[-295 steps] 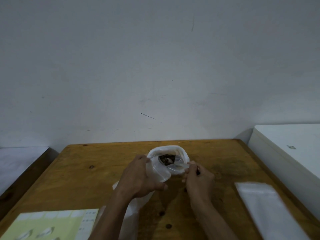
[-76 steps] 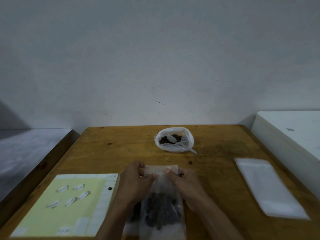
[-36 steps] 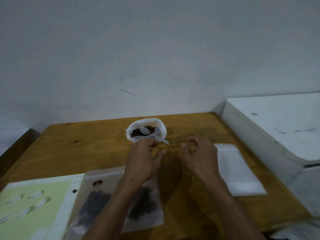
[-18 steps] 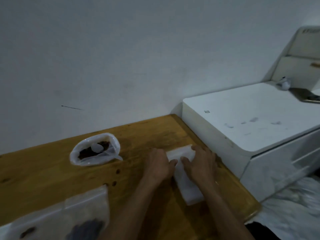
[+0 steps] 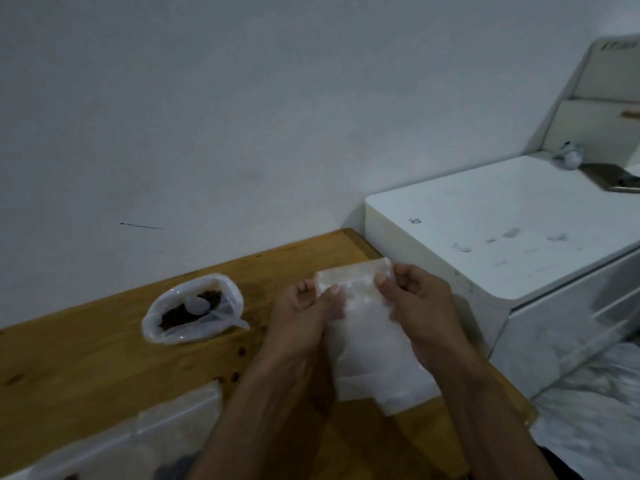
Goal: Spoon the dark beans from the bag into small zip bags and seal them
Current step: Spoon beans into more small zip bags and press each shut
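Note:
Both hands hold the stack of empty clear zip bags (image 5: 372, 336) near the right end of the wooden table (image 5: 86, 355). My left hand (image 5: 304, 320) pinches the stack's top left corner and my right hand (image 5: 420, 306) pinches its top right edge. The open white bag of dark beans (image 5: 194, 308) sits to the left, by the wall, with a white plastic spoon (image 5: 199, 304) resting in it. A filled zip bag (image 5: 166, 441) with dark beans lies at the lower left, partly cut off by the frame.
A white cabinet (image 5: 485, 244) stands against the table's right end, higher than the tabletop. The wall runs right behind the table. A few loose beans (image 5: 240, 351) lie on the wood between the bean bag and my left arm.
Both hands have closed on the top of the empty zip bag stack and raised its upper end off the table. The view has swung right since one second ago.

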Available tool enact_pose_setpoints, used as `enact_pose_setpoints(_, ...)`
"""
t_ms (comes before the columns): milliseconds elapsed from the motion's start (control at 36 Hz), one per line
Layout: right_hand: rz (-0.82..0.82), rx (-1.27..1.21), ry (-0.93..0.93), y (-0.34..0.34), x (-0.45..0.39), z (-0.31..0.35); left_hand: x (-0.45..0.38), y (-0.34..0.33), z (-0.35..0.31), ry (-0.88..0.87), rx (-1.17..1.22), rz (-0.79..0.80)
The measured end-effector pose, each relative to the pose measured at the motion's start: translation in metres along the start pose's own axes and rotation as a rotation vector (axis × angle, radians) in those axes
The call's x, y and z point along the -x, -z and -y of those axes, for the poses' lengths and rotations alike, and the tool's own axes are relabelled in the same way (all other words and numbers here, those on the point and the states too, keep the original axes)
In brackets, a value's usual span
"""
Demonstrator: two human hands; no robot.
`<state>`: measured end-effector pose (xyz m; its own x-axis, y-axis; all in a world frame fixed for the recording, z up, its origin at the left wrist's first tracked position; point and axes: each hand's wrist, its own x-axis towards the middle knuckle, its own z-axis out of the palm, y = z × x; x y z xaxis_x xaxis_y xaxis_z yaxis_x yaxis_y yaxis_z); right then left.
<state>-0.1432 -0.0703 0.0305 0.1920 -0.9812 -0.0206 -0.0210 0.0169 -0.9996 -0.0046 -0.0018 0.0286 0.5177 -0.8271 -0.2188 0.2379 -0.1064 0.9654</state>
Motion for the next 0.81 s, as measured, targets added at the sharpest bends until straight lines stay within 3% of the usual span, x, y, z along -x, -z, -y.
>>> enact_pose_setpoints(222,0.328,-0.175,0.034,-0.055,0.024,0.013,0.033,0.078,-0.031,-0.284,-0.33,-0.092)
enact_pose_setpoints(417,0.622,0.03,0.149,-0.122,0.046,0.023,0.055,0.159,-0.054,-0.33,-0.603,-0.116)
enact_pose_setpoints(500,0.655,0.084,0.193,-0.148,0.058,0.023,0.063,0.179,-0.054,-0.366,-0.714,-0.327)
enact_pose_setpoints(583,0.582,0.021,0.211,-0.171,0.071,0.023,0.077,0.187,-0.055,-0.59,-0.896,-0.677)
enact_pose_setpoints(639,0.565,0.006,0.253,-0.183,0.081,0.024,0.086,0.188,-0.057,-0.659,-0.863,-0.719)
enact_pose_setpoints(750,0.725,-0.075,0.278,-0.198,0.097,0.03,0.092,0.192,-0.061,-0.468,-0.36,-0.502)
enact_pose_setpoints(806,0.8,-0.129,0.246,-0.202,0.102,0.034,0.091,0.197,-0.062,-0.438,-0.215,-0.47)
